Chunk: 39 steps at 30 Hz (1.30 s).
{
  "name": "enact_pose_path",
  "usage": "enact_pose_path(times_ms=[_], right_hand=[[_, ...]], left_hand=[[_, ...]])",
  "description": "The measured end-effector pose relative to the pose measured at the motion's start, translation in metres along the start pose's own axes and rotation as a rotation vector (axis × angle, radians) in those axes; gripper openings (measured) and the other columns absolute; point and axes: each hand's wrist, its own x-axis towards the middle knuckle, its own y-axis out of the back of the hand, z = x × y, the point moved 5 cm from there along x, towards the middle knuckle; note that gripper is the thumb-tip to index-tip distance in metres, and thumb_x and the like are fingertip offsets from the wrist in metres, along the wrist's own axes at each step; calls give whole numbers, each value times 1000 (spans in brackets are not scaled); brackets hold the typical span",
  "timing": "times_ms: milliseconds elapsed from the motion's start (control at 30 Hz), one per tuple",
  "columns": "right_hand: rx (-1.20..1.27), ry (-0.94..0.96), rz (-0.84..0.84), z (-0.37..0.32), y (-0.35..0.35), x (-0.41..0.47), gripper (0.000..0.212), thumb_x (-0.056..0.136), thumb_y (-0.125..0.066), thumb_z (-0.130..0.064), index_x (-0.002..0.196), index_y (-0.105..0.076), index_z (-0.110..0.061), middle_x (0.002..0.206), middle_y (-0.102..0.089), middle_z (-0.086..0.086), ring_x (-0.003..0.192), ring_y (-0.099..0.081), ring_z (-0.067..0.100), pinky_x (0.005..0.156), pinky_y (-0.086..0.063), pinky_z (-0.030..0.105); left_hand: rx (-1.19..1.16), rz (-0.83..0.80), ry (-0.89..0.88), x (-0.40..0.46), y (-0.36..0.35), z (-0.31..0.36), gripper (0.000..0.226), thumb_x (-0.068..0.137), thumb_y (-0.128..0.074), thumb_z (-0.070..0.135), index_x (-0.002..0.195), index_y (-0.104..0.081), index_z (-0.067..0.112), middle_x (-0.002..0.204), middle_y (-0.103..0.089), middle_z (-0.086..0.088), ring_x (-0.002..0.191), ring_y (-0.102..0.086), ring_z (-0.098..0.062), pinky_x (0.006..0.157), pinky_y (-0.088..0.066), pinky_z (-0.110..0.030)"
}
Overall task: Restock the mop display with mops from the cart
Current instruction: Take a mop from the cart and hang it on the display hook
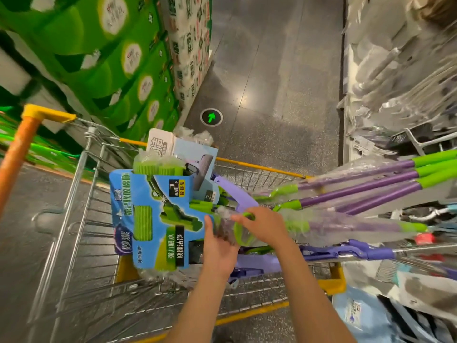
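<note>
Glossy grey tiled floor [272, 70] with green arrow marker [211, 117], beside stacked green boxes [103, 58].

Purple-and-green mops [358, 184]; silver cart [74, 219], yellow-trimmed; green boxes [103, 53].

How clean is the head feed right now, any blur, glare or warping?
Head view: wide-angle warping bends the cart rails; motion blur smears the edges, worst on the right-side display; ceiling-light glare on the floor; both hands and the mop packaging stay fairly sharp.

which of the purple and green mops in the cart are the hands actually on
The nearest plastic-wrapped purple-and-green mop, lowest of the fan. The right hand grips its green loop and the left hand its wrapping; the three handles above lie untouched.
</note>
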Motion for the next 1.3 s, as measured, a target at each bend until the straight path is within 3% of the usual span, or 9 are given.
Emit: enact_pose_path(times_ms=[167, 267, 367, 533, 733, 800, 900, 1033, 1300], right_hand=[[4, 26, 21, -4, 5, -2, 66, 80, -42, -85, 62, -46, -22, 55, -44, -5, 52, -46, 10, 52, -30, 29], [-52, 49, 67, -14, 17, -4, 60, 82, -48, -81, 59, -50, -26, 52, -46, -5, 50, -46, 6, 49, -26, 28], [-185, 78, 106, -26, 29, -6, 68, 83, -43, -82, 72, -65, -19, 62, -59, -2, 59, -57, 13, 48, -31, 29], [-313, 154, 192, -50, 52, -15, 69, 83, -41, -84, 56, -45, -21, 49, -43, -3, 46, -44, 13, 45, -26, 29], [-349, 149, 262, -66, 75, -31, 73, 81, -37, -87, 63, -54, -18, 57, -58, 0, 60, -60, 20, 51, -35, 30], [-332, 133, 290, -70, 84, -39, 79, 78, -33, -90, 67, -60, -15, 56, -54, -1, 58, -56, 18, 52, -34, 32], [-290, 127, 365, -77, 100, -59, 79, 72, -24, -93, 57, -47, -19, 51, -44, -3, 50, -43, 13, 48, -24, 32], [-239, 104, 469, -82, 119, -92, 73, 77, -31, -90, 52, -40, -21, 48, -43, -5, 47, -41, 9, 48, -23, 30], [-107, 54, 741, -80, 158, -186, 84, 75, -22, -92, 49, -42, -15, 40, -41, -5, 41, -38, 4, 44, -22, 26]], left_hand=[[-40, -15, 18, -5, -2, 2, 66, 81, -63, 56, 129, -65, 12, 124, -67, -10, 116, -63, -27, 112, -42, -52], [-105, -26, 17, -7, -4, 4, 53, 77, -68, 55, 111, -70, 15, 101, -70, -1, 91, -67, -17, 108, -45, -49], [-157, -43, 21, -15, -11, 6, 47, 79, -66, 55, 103, -72, 15, 95, -71, -1, 92, -67, -16, 105, -47, -49], [-214, -58, 27, -35, -25, 12, 45, 91, -61, 56, 91, -74, 13, 79, -74, -2, 68, -74, -16, 71, -62, -43], [-155, -90, 30, -56, -41, 20, 51, 89, -59, 62, 103, -69, 14, 92, -71, -5, 93, -67, -21, 69, -60, -40], [-142, -124, 22, -65, -50, 25, 54, 83, -63, 61, 110, -66, 14, 108, -67, -5, 105, -63, -22, 87, -59, -44], [-92, -183, 3, -83, -64, 30, 64, 75, -67, 60, 123, -59, 18, 137, -51, -7, 127, -50, -25, 115, -35, -46], [-51, -228, -7, -111, -81, 30, 57, 72, -70, 59, 110, -67, 17, 118, -62, -3, 97, -62, -21, 75, -58, -39], [118, -400, -109, -184, -110, 11, 42, 73, -70, 58, 83, -78, 18, 98, -70, -3, 102, -61, -24, 77, -45, -39]])
